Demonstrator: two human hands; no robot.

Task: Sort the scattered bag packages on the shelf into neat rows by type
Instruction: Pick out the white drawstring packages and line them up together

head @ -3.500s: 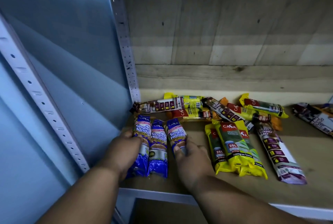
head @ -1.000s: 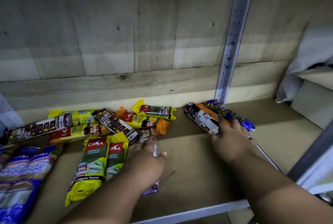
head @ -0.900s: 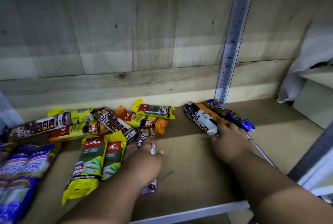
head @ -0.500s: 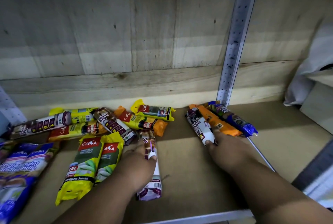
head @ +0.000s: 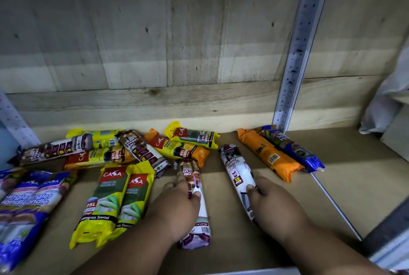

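On the wooden shelf [head: 221,252], I see my left hand [head: 177,206] lying over a white drawstring bag pack [head: 194,208], fingers curled onto its upper half, while my right hand [head: 274,206] closes its grip around a second white drawstring pack [head: 238,170] set just beside it, the two packs nearly parallel and pointing toward the back wall. To the right, an orange pack [head: 269,157] and a blue pack [head: 292,148] lie touching each other near the perforated metal upright [head: 296,53], well clear of my right hand. To the left, two yellow Casa packs [head: 115,197] sit side by side, the nearer one just beside my left hand. Behind them a jumble of yellow, orange and drawstring packs [head: 141,148] overlaps along the plank back wall [head: 155,42]. At the far left, blue singlet-handle packs [head: 26,204] lie in a row, partly cut off by the frame edge.
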